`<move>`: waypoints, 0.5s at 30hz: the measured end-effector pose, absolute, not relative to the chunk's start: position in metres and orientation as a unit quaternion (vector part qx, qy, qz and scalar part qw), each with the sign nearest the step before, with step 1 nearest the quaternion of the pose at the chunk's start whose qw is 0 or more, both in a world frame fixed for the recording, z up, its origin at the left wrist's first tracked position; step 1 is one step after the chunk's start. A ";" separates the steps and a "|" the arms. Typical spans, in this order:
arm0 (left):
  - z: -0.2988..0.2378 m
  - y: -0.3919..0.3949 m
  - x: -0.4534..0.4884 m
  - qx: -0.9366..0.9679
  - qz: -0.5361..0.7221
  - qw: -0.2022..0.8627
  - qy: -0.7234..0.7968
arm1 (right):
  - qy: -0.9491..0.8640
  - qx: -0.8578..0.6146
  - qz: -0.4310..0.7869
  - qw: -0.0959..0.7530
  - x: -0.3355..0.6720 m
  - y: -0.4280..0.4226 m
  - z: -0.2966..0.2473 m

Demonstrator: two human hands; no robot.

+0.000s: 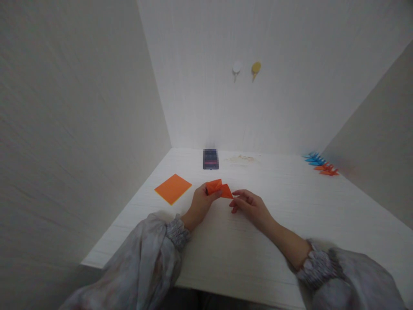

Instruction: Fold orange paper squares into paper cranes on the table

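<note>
My left hand is closed on a folded piece of orange origami paper, its thumb lying across the lower edge. The paper has pointed flaps and is held just above the table. On the other side, my right hand has its thumb and index finger at the paper's right corner, seemingly in a light pinch. Its other fingers are loosely curled below. To the left of my left hand lies a flat orange paper square with a thin yellow edge.
A dark phone-like device with a blurred screen lies near the back wall. At the far right, several blue folded paper figures and orange ones form a row. A white hook and a yellow hook hang on the wall behind the table.
</note>
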State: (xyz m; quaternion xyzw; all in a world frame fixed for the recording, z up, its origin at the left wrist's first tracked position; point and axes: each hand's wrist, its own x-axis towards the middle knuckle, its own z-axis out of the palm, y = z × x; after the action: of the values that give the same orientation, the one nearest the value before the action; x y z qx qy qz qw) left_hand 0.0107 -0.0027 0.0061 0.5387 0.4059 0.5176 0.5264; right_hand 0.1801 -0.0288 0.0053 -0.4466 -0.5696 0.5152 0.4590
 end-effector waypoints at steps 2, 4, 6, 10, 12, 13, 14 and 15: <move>0.008 -0.005 0.012 0.546 0.512 0.523 0.408 | -0.591 -0.467 0.501 0.427 0.176 -0.030 0.006; 0.010 -0.006 0.013 0.556 0.502 0.523 0.406 | -0.608 -0.490 0.476 0.404 0.173 -0.030 0.007; 0.010 -0.007 0.014 0.571 0.491 0.522 0.401 | -0.618 -0.503 0.458 0.395 0.172 -0.030 0.008; 0.008 -0.006 0.014 0.571 0.486 0.528 0.399 | -0.623 -0.506 0.453 0.390 0.173 -0.030 0.007; 0.008 -0.006 0.014 0.556 0.489 0.542 0.398 | -0.610 -0.503 0.471 0.392 0.174 -0.031 0.006; 0.008 -0.006 0.015 0.549 0.488 0.552 0.394 | -0.600 -0.499 0.484 0.394 0.174 -0.031 0.006; 0.008 -0.006 0.015 0.543 0.488 0.562 0.389 | -0.591 -0.495 0.498 0.397 0.173 -0.031 0.006; 0.009 -0.007 0.015 0.539 0.487 0.570 0.384 | -0.583 -0.491 0.510 0.400 0.173 -0.031 0.007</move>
State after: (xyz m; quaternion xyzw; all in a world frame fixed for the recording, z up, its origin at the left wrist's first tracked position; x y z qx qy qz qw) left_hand 0.0152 -0.0070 0.0090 0.5386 0.3845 0.4869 0.5701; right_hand 0.1729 -0.0312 0.0065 -0.4905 -0.5829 0.5097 0.3998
